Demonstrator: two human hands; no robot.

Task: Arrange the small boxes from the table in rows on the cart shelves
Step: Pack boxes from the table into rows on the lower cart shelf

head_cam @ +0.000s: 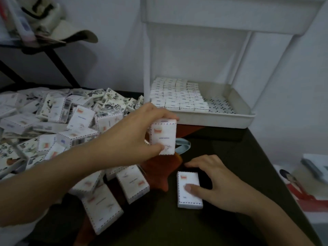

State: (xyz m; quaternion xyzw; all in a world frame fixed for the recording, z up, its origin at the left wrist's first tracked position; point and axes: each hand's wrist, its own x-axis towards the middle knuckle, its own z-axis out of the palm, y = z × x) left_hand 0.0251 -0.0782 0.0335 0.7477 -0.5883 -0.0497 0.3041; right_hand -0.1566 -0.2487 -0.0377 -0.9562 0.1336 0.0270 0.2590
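Note:
My left hand (134, 132) grips a small white box (164, 137) with a dashed border, held upright above the dark table, between the pile and the cart. My right hand (211, 181) pinches another white box (189, 189) that lies flat on the table, thumb on its top face. A big heap of the same small boxes (53, 121) covers the left of the table. The white cart's lower shelf (230, 119) holds several boxes in neat rows (177, 96) on its left side; its right side shows bare perforated floor.
The cart's upper shelf (230, 15) hangs above the lower one. Loose boxes (133, 183) lie near my left forearm on a red mat (159, 167). A black rack with a hat (53, 29) stands at the back left. Printed papers (301, 189) lie at the right.

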